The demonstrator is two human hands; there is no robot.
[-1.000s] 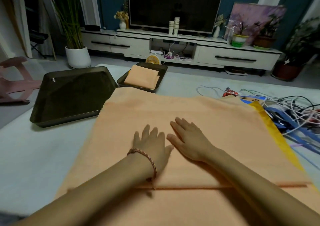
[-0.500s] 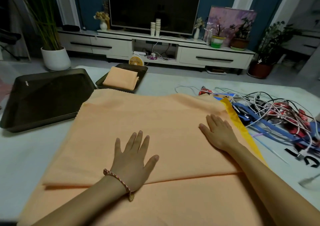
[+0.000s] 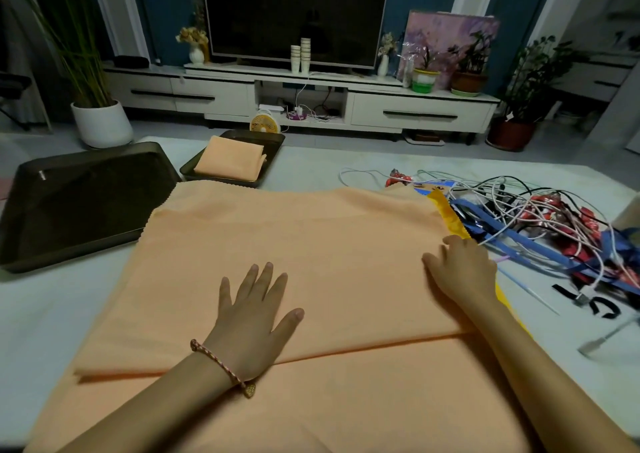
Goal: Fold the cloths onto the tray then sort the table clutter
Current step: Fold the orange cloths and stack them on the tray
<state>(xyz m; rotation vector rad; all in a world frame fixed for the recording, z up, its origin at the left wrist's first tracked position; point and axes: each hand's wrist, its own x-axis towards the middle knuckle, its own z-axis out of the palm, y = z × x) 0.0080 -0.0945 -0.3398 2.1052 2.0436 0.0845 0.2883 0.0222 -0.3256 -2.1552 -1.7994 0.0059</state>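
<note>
Living-room table (image 3: 52, 314): a seemingly soft, limp orange cloth (image 3: 311, 244) lies under the flat, spread left hand (image 3: 249, 321), the right hand (image 3: 460, 272) at its edge, grip unclear; corners likely suit pinching.

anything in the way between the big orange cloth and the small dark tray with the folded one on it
Nothing visible. The small dark tray sits right at the far edge of the large orange cloth. The tangled cables lie off to the right.

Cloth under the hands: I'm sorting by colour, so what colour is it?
The cloth is plain peach-orange, seen best in the head view.
</note>
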